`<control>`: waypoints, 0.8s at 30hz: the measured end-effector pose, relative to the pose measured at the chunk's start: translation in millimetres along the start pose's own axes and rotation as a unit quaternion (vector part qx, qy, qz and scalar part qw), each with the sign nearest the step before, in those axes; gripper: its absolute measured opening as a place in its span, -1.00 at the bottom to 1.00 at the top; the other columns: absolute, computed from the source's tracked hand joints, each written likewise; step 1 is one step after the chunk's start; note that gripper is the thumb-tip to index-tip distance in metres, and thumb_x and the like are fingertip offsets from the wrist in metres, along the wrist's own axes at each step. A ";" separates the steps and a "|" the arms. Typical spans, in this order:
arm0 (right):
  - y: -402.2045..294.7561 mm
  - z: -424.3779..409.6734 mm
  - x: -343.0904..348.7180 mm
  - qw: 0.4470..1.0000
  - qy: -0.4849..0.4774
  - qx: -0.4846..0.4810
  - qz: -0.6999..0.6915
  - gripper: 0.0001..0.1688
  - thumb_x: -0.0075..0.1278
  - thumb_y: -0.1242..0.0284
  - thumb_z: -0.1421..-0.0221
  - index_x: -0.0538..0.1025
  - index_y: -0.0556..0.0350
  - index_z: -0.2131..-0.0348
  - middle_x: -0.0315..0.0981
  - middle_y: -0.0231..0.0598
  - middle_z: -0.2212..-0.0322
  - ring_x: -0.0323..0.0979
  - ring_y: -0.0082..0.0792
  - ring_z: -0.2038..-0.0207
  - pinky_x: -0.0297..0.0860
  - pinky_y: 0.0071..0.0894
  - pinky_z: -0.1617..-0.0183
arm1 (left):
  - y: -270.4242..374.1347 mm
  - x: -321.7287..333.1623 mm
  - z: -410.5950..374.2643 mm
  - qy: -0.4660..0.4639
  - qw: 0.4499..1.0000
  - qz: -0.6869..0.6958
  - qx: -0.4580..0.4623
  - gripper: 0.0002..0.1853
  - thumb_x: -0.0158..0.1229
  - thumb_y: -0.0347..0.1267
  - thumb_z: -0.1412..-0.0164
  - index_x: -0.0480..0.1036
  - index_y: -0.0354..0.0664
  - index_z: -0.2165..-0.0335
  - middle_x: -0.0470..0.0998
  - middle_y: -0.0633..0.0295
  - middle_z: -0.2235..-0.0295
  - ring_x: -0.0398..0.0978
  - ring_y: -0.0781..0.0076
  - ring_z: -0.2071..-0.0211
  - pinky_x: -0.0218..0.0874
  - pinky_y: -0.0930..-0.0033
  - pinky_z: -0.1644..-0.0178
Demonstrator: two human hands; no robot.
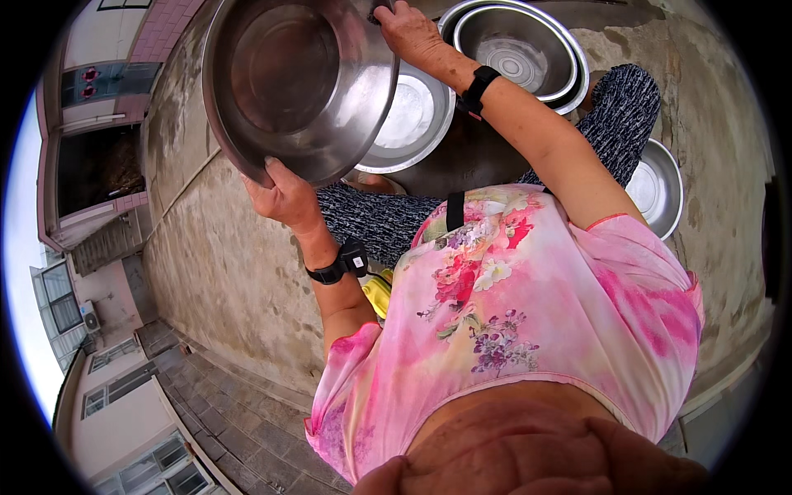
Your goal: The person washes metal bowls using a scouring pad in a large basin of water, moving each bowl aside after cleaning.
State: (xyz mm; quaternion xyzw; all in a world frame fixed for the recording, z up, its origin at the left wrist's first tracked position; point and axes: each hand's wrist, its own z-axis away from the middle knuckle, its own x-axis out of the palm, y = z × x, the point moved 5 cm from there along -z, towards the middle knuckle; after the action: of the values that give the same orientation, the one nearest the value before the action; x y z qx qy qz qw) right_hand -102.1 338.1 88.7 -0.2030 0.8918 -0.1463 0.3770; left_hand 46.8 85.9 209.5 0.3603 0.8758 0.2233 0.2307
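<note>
My left hand (283, 197) grips the near rim of a large, shiny metal basin (284, 68), thumb on the inside. The basin is held up and tilted, its hollow facing me. At its far right rim, my right hand (413, 36) holds a small dark object (380, 10), partly hidden by the fingers; what it is I cannot tell. Beneath the raised basin, a second metal basin (427, 139) is partly covered by it. Beyond my right forearm stands a smaller metal basin (516, 59) nested in a wider metal basin (580, 74).
Another metal basin (657, 185) lies on the concrete ground (223, 272) by my right side, partly behind my leg. My knees (628, 99) are bent around the basins. Something yellow (377, 296) shows beside my waist. A building (117, 396) with windows stands to the left.
</note>
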 end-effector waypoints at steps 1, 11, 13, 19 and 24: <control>5.2 -1.9 -7.5 0.999 0.008 0.032 -0.009 -0.68 -0.06 0.52 -0.01 0.40 0.00 0.16 0.37 0.08 0.39 0.46 0.09 0.34 0.44 -0.06 0.27 | -0.5 -1.1 0.6 -0.005 1.000 0.001 -0.022 -0.76 0.01 -0.54 -0.06 0.44 -0.50 0.28 0.51 0.06 0.38 0.45 0.29 0.37 0.26 0.35 0.26; 56.8 13.3 -18.7 0.947 -0.006 0.281 -0.154 -0.64 -0.11 0.33 -0.01 0.40 0.16 0.20 0.47 0.18 0.41 0.43 0.16 0.27 0.34 0.05 0.15 | -10.1 -13.5 2.3 0.061 0.998 -0.023 -0.027 -0.82 0.03 -0.53 -0.04 0.45 -0.49 0.40 0.49 0.04 0.40 0.41 0.25 0.40 0.24 0.31 0.28; 47.1 13.3 -29.7 0.943 0.043 0.260 -0.204 -0.64 -0.08 0.35 0.01 0.40 0.15 0.19 0.47 0.14 0.39 0.44 0.13 0.27 0.35 -0.01 0.17 | -19.4 -18.5 1.8 0.049 0.998 -0.044 -0.013 -0.81 0.03 -0.53 -0.04 0.44 -0.49 0.36 0.49 0.00 0.39 0.41 0.24 0.40 0.25 0.31 0.27; -19.9 -11.3 -102.4 0.965 0.220 -0.049 -0.131 -0.70 0.08 0.50 0.12 0.45 0.00 0.27 0.36 -0.15 0.47 0.42 -0.13 0.39 0.39 -0.29 0.34 | -1.9 -18.8 3.2 0.073 0.997 -0.036 -0.003 -0.85 0.08 -0.53 -0.01 0.43 -0.49 0.56 0.47 0.09 0.52 0.39 0.31 0.48 0.22 0.30 0.38; -34.1 -35.8 -103.2 0.963 0.230 -0.140 -0.011 -0.74 0.10 0.50 0.16 0.49 -0.04 0.33 0.32 -0.19 0.48 0.39 -0.18 0.39 0.40 -0.37 0.32 | 13.1 -17.2 13.2 0.065 0.998 -0.005 0.007 -0.84 0.04 -0.54 -0.08 0.45 -0.50 0.38 0.51 0.01 0.43 0.43 0.35 0.44 0.26 0.38 0.38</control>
State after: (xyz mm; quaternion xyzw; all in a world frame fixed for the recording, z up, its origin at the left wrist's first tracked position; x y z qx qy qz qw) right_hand -54.3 360.9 190.2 -0.2247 0.9637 -0.0667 0.1277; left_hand 72.1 84.7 210.5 0.3421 0.8924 0.2391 0.1716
